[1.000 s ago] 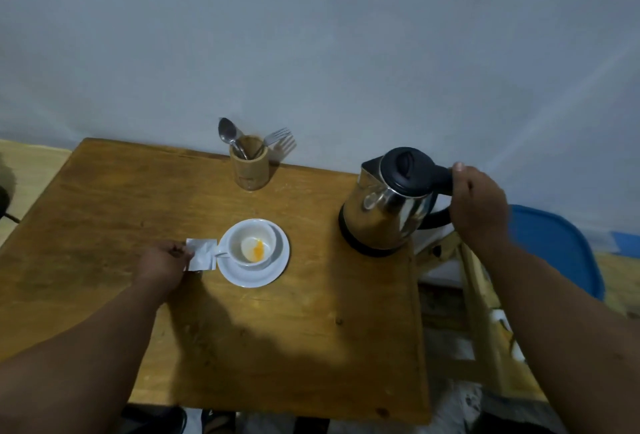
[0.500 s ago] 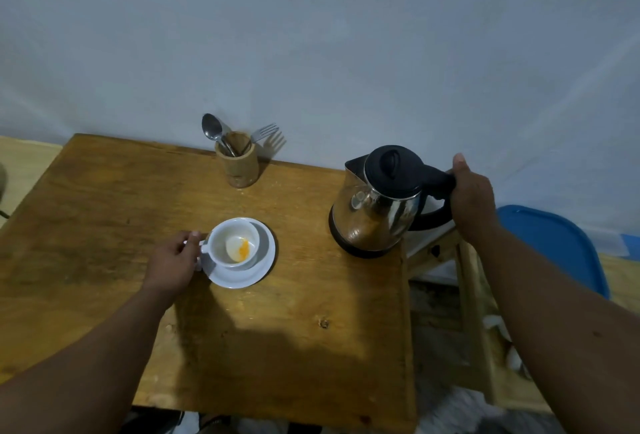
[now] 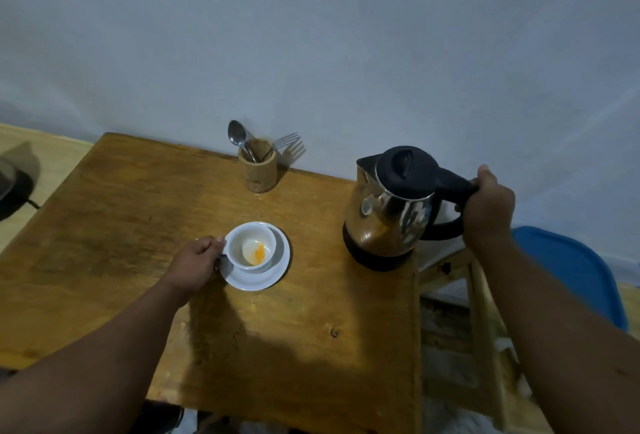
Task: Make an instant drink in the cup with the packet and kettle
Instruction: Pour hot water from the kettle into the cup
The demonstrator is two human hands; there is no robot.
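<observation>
A white cup with orange powder at its bottom sits on a white saucer in the middle of the wooden table. My left hand grips the cup's handle on its left side. The steel kettle with a black lid stands on its black base at the table's right edge. My right hand is closed around the kettle's black handle. The packet is hidden from view.
A wooden holder with a spoon and a fork stands at the back against the grey wall. A wooden stool frame and a blue plastic seat are right of the table. A dark object lies on the floor at far left.
My left hand let go of the white packet and took the cup's handle. The packet is out of sight now. My right hand stays on the kettle handle.
</observation>
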